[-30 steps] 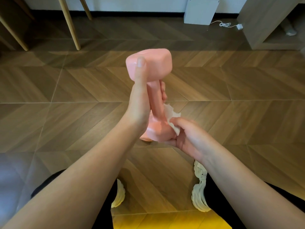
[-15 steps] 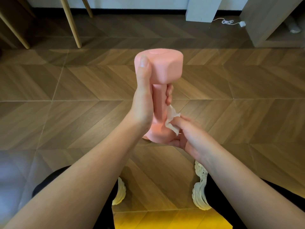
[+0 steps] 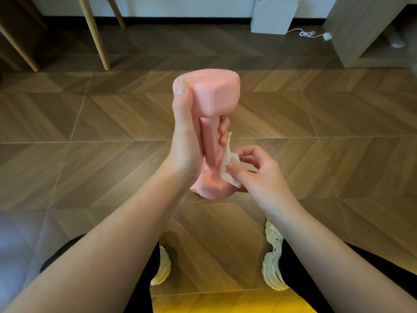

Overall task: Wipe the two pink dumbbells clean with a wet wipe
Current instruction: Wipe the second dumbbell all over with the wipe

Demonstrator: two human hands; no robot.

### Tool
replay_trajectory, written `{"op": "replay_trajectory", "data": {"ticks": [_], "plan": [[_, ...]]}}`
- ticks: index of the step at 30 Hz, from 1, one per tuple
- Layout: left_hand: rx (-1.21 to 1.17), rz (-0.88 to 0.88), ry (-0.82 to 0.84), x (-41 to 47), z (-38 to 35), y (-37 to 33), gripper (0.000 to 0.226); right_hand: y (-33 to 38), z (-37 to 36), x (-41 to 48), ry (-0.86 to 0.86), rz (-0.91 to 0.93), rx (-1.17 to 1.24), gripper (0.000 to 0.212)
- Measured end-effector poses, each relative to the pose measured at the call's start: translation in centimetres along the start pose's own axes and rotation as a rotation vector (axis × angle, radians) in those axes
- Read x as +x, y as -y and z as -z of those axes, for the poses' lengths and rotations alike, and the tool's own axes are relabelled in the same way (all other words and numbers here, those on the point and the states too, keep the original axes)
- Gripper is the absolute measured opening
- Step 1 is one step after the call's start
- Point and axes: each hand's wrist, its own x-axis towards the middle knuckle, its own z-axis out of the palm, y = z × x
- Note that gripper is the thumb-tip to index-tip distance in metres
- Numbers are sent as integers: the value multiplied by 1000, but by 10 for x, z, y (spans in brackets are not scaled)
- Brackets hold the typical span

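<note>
A pink dumbbell (image 3: 214, 96) stands upright in the air above the floor. My left hand (image 3: 187, 141) grips its handle, thumb lying up against the top head, fingertips showing on the far side. My right hand (image 3: 259, 175) pinches a crumpled white wet wipe (image 3: 228, 170) and presses it against the lower end of the handle, just above the bottom head. Only one dumbbell is in view.
Wooden herringbone floor (image 3: 316, 154) lies below. Wooden furniture legs (image 3: 94, 35) stand at the back left. A white box (image 3: 273, 14) with a cable sits by the far wall, a wooden cabinet (image 3: 361, 30) at the back right. My white shoes (image 3: 273, 256) are underneath.
The dumbbell has tilted more upright and shifted slightly right. My right hand has moved the wipe from the bottom head up toward the handle's lower end.
</note>
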Motion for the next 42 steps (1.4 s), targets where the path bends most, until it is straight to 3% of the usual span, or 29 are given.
{"op": "replay_trajectory", "data": {"ticks": [2, 5, 8, 11, 12, 19, 20, 22, 25, 30, 34, 39, 42], "plan": [[14, -14, 6, 0, -1, -1, 71, 2, 0, -1, 25, 0, -20, 6], [8, -37, 13, 1, 0, -2, 72, 7, 3, 0, 50, -88, 108, 35], [11, -34, -1, 0, 0, -2, 72, 8, -1, 2, 76, -126, 95, 34], [1, -19, -3, -1, -3, -2, 71, 11, -8, 0, 102, -168, 107, 68], [8, -15, -3, -1, -3, -2, 71, 11, -8, 0, 114, -184, 122, 69], [-33, -40, 5, 0, -3, -3, 76, 1, -3, 9, 68, -273, 341, 8], [-53, -46, 14, -1, -3, -3, 77, 1, -2, 10, 96, -322, 383, 9], [-103, -37, 47, -1, -2, -4, 80, 2, -2, 8, 216, -471, 453, 36], [-112, -21, 119, -2, -2, -5, 87, 3, -8, 5, 338, -581, 464, 41], [-101, -20, 146, 0, -1, -6, 92, 4, -8, 4, 313, -526, 510, 37], [-22, -40, 9, 4, 3, -8, 85, 3, -5, 6, 240, -463, 555, 32], [108, -44, -76, 0, -3, 1, 82, 2, -16, 10, 84, -475, 428, 16], [109, -77, -87, -1, -8, 1, 83, 1, -18, 9, 152, -510, 419, 22]]}}
